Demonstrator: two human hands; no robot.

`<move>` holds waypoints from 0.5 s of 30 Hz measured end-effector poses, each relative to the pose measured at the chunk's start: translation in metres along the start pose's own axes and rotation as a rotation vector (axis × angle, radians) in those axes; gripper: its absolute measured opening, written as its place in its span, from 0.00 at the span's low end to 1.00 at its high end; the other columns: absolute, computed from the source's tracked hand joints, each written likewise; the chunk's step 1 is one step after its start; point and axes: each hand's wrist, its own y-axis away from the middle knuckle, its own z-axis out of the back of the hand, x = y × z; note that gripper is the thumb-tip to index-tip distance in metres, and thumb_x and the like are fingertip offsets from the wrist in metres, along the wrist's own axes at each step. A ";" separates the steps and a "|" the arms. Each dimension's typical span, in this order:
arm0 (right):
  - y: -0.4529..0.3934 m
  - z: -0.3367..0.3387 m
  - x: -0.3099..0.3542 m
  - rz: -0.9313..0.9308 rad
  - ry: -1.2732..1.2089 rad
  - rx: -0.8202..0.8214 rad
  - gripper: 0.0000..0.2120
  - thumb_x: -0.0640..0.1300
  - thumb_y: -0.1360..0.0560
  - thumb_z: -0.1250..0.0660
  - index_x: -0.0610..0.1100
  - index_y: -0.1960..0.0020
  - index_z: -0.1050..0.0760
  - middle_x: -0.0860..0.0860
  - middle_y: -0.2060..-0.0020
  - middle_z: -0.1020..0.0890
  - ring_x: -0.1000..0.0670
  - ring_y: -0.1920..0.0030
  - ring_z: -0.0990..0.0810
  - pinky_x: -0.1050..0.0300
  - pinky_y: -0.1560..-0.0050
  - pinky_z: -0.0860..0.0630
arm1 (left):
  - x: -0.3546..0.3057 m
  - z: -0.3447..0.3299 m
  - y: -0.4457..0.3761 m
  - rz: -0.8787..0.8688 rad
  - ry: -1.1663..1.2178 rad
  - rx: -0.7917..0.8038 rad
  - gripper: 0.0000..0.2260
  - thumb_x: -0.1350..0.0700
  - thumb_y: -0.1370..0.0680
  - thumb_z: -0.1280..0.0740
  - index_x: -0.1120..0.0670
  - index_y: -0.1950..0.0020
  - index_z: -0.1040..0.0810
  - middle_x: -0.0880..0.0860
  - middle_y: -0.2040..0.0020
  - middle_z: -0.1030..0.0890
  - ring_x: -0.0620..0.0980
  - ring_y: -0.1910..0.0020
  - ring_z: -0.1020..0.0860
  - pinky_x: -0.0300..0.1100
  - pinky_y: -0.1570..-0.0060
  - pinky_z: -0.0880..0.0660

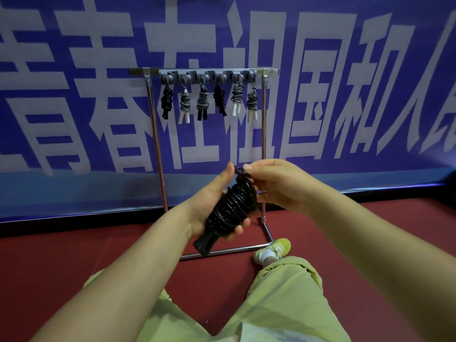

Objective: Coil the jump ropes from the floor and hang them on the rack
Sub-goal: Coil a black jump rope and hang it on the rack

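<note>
Left hand (212,206) grips the glossy black coiled jump rope (229,211), right hand (276,186) pinches its top loop; six bundles hang on the rack (204,72) behind.

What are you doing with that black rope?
A person sitting on the red floor is bundling a black jump rope. The left hand grips the wound-up bundle with its handles pointing down, while the right hand pinches the loop at the top. Ahead stands a metal rack where six coiled ropes already hang from hooks. This one is not hung yet.
</note>
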 end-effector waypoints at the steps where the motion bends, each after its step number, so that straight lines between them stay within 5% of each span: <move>1: 0.000 -0.002 0.002 -0.019 -0.036 0.015 0.07 0.47 0.27 0.32 0.44 0.61 0.24 0.50 0.66 0.27 0.52 0.64 0.29 0.58 0.57 0.26 | -0.002 0.000 -0.001 -0.002 -0.010 -0.017 0.40 0.22 0.44 0.38 0.54 0.51 0.20 0.62 0.55 0.23 0.55 0.67 0.23 0.41 0.70 0.25; 4: -0.002 -0.007 0.007 -0.076 -0.070 0.037 0.07 0.44 0.25 0.34 0.44 0.61 0.27 0.51 0.68 0.29 0.53 0.67 0.30 0.57 0.59 0.30 | -0.005 0.000 0.000 -0.001 -0.057 -0.004 0.43 0.22 0.42 0.41 0.58 0.50 0.21 0.61 0.57 0.22 0.55 0.67 0.23 0.42 0.68 0.25; 7: -0.002 -0.012 0.010 -0.086 -0.084 0.057 0.08 0.47 0.25 0.34 0.43 0.60 0.27 0.51 0.69 0.28 0.53 0.69 0.31 0.57 0.63 0.35 | -0.008 0.002 0.002 -0.032 -0.092 0.043 0.40 0.24 0.44 0.32 0.56 0.49 0.21 0.59 0.59 0.21 0.54 0.68 0.22 0.41 0.70 0.25; 11: -0.003 -0.021 0.008 -0.102 -0.215 -0.048 0.08 0.43 0.24 0.36 0.42 0.61 0.27 0.51 0.70 0.28 0.55 0.72 0.32 0.65 0.76 0.37 | -0.009 0.005 0.004 -0.060 -0.105 0.080 0.37 0.29 0.43 0.27 0.55 0.46 0.22 0.58 0.62 0.21 0.53 0.70 0.22 0.41 0.73 0.25; 15: -0.006 -0.026 0.011 -0.018 -0.215 -0.198 0.12 0.40 0.24 0.34 0.43 0.66 0.28 0.52 0.74 0.31 0.55 0.72 0.33 0.63 0.71 0.33 | -0.014 0.000 0.005 -0.022 -0.225 0.120 0.35 0.30 0.44 0.26 0.58 0.54 0.21 0.56 0.66 0.22 0.51 0.72 0.23 0.38 0.73 0.27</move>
